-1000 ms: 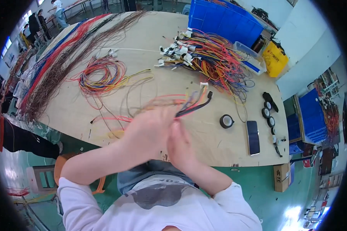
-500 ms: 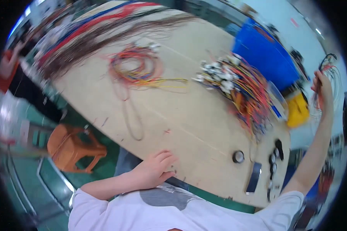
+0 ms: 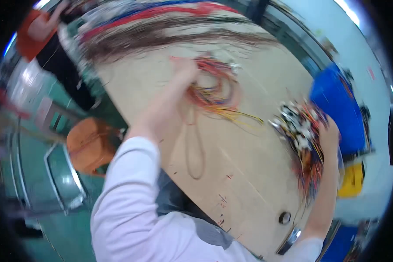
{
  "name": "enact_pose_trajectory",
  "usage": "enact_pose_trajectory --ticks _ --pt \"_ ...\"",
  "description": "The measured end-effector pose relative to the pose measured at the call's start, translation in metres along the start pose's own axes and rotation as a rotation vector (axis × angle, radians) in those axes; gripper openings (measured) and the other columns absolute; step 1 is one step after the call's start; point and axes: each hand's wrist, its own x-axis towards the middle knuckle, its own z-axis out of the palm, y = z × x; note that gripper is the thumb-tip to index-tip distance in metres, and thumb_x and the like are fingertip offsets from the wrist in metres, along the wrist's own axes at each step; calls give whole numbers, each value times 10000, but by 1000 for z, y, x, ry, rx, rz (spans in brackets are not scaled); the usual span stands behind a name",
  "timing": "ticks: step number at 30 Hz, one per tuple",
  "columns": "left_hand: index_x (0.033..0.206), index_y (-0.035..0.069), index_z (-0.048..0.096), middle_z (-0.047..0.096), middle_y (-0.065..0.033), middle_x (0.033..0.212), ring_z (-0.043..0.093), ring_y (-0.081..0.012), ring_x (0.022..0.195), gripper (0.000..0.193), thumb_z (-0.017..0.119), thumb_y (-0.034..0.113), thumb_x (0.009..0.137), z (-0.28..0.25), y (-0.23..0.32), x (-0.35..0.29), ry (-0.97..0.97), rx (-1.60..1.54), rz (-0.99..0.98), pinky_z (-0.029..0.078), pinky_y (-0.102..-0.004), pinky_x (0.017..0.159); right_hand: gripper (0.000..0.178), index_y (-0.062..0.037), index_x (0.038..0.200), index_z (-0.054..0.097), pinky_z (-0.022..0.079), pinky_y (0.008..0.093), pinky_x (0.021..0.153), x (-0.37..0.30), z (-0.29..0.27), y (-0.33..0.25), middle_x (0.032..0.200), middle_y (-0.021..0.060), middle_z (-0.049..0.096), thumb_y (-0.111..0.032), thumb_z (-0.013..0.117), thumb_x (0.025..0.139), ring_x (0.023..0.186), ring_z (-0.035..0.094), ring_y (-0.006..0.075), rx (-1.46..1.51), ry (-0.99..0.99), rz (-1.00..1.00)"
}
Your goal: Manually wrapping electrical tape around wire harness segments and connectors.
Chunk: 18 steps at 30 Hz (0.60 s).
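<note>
A loose coil of red, yellow and blue wires (image 3: 225, 89) with white connectors lies on the wooden table. My left hand (image 3: 184, 72) reaches to the coil's left edge; motion blur smears its fingers. To the right lies a thick bundle of wires (image 3: 307, 163), many-coloured, with several white connectors (image 3: 297, 126) at its far left end. My right hand (image 3: 330, 134) is at the bundle's right side, touching or just over it. Its fingertips blend into the wires, so its grip is unclear. A thin loop of wire (image 3: 196, 163) trails from the coil toward me.
Long red, blue and brown wires (image 3: 161, 37) stretch along the table's far side. A blue bin (image 3: 339, 107) and a yellow container (image 3: 352, 180) stand at the right. A tape roll (image 3: 284, 217) lies near me. An orange stool (image 3: 89, 144) and another person (image 3: 44, 39) are at the left.
My left hand has gone from the table's near edge out to the coil. My right hand has come back from hanging wires at the far right to the bundle. The view has shifted.
</note>
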Motion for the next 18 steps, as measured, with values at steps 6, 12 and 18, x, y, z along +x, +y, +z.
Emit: enact_pose_trajectory --ticks 6,12,18 --pt "1093 -82 417 401 -276 1136 320 -362 1137 446 503 184 746 11 -38 -95 777 -491 241 177 -447 991 204 24 992 490 395 241 714 -117 -17 -130 850 75 539 -100 454 833 764 506 146 674 -284 116" --pt "1164 55 378 393 -161 1189 354 -310 1121 494 560 119 709 81 -261 -258 1147 -30 -504 287 -405 927 226 65 1025 503 464 294 735 -179 -10 -155 864 147 591 -27 484 820 789 575 203 751 -584 359" --pt "1247 162 342 237 -113 1339 147 -294 1263 497 452 221 766 206 -382 -229 176 738 -401 162 -470 992 194 47 1000 511 452 302 758 -175 9 -193 857 136 591 -43 467 834 779 568 191 714 -635 440"
